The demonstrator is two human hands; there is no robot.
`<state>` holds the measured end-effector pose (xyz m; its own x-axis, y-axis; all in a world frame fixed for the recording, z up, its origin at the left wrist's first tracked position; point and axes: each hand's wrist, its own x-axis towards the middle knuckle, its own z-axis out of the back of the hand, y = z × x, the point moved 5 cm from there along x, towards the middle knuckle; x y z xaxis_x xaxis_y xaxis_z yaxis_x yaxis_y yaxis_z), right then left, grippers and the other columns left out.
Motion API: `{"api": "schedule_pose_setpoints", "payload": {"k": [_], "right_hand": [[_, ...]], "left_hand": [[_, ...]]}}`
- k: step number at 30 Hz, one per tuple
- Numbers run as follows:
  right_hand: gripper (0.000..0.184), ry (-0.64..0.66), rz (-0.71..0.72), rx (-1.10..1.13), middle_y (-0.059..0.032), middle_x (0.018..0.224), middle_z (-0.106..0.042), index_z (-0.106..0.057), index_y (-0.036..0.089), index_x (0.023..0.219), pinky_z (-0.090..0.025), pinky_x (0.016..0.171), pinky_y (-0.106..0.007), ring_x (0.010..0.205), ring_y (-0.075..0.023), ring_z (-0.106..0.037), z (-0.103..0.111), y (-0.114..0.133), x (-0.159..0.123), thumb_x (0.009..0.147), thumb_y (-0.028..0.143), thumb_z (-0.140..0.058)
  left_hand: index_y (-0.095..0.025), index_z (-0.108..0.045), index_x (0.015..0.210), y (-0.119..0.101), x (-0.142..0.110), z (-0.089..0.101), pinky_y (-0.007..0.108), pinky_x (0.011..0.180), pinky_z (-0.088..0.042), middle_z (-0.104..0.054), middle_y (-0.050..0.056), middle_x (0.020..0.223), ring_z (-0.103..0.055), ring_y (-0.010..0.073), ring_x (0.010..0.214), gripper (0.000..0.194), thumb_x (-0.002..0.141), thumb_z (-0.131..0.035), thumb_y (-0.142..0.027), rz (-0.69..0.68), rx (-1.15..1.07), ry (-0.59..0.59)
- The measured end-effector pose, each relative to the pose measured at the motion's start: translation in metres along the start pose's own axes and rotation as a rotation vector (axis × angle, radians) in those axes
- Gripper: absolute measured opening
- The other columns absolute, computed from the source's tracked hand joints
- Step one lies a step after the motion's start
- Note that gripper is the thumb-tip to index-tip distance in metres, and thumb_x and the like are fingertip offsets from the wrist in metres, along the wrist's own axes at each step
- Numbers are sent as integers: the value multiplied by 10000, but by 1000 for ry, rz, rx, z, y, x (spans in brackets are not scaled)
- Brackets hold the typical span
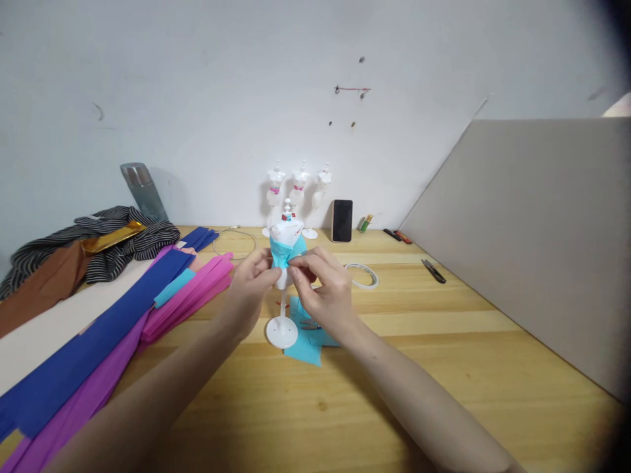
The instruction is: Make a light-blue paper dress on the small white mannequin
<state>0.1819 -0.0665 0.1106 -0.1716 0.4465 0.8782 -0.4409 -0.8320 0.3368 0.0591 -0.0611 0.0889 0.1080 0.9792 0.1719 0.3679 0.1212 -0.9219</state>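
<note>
A small white dress-form mannequin (286,231) stands upright on a round base, with a red and blue band at its neck. Turquoise crepe paper (282,253) wraps its chest and waist. My left hand (250,287) is closed on the paper at the left side of the waist, thumb in front. From the right, my right hand (325,284) pinches the same paper at the front of the waist. Behind that hand, more turquoise paper (304,353) lies on the table, with small scissors (310,324) partly hidden on it.
Several coloured paper strips (118,309) and striped cloth (148,240) cover the left side. A bottle (144,190), three more mannequins (298,180) and a phone (342,221) stand at the back. A tape roll (375,279) and black snips (434,270) lie right; a panel (532,230) borders the table.
</note>
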Motion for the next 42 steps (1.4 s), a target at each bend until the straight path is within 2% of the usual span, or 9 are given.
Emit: {"api": "schedule_pose_setpoints", "payload": {"k": [4, 8, 13, 16, 24, 33, 36, 39, 42], "right_hand": [[126, 5, 28, -4, -21, 726, -561, -629, 180, 863, -446, 536, -261, 608, -125, -538, 0, 0, -2, 850, 106, -528], [192, 21, 100, -65, -51, 767, -598, -648, 174, 964, -462, 539, -274, 651, -148, -578, -3, -1, -6, 855, 93, -512], [278, 28, 167, -166, -58, 763, -598, -653, 176, 1052, -466, 551, -287, 666, -164, -576, -8, -1, -11, 854, 84, -480], [284, 33, 176, -152, -62, 756, -587, -654, 156, 1054, -466, 547, -287, 660, -166, -568, -11, 1, -13, 857, 76, -465], [328, -6, 38, 64, -36, 749, -558, -667, 188, 1068, -485, 575, -279, 686, -153, -572, -13, 0, -13, 856, 56, -456], [315, -1, -16, 137, -29, 739, -567, -685, 189, 1039, -477, 571, -282, 660, -142, -564, -13, 2, -12, 856, 62, -461], [268, -39, -60, 130, -12, 707, -560, -696, 202, 947, -452, 546, -276, 617, -129, -535, -5, -1, -7, 846, 72, -485], [234, -116, -99, 104, 1, 673, -548, -698, 210, 890, -425, 521, -273, 588, -125, -511, 8, -7, 0, 836, 83, -510], [216, -189, -129, 96, -2, 685, -557, -701, 212, 864, -420, 514, -273, 604, -131, -526, 22, -14, 7, 826, 89, -527]], "left_hand": [[-190, -590, 876, -2, 0, -1, 295, 738, -474, -680, 32, 853, -638, 200, 872, 174, 707, -628, -206, 17, -9, -14], [-191, -606, 884, -4, 0, 0, 301, 741, -482, -684, 40, 867, -642, 210, 885, 203, 685, -638, -213, 20, -20, -44], [-170, -600, 913, 1, 2, 4, 316, 800, -479, -691, 35, 847, -646, 202, 857, 253, 676, -675, -215, -26, 8, -66], [-157, -587, 919, 5, 5, 7, 311, 796, -475, -691, 27, 822, -641, 189, 827, 276, 678, -701, -226, -47, 14, -78], [-147, -582, 890, 5, 8, 9, 275, 761, -468, -687, 12, 768, -634, 153, 758, 251, 685, -707, -218, -56, 14, -107], [-163, -580, 851, 5, 8, 11, 251, 665, -450, -671, -10, 703, -620, 145, 676, 191, 673, -646, -185, -45, 70, -143], [-160, -578, 930, 5, 11, 13, 266, 679, -468, -680, -1, 731, -645, 162, 705, 272, 666, -637, -178, -28, 61, -143], [-168, -530, 1089, 5, 15, 18, 316, 746, -502, -690, 10, 807, -672, 192, 785, 433, 669, -634, -162, 9, -9, -137], [-191, -499, 1149, 6, 20, 19, 400, 841, -516, -694, 28, 912, -683, 217, 878, 475, 692, -625, -159, 46, -132, -19]]}}
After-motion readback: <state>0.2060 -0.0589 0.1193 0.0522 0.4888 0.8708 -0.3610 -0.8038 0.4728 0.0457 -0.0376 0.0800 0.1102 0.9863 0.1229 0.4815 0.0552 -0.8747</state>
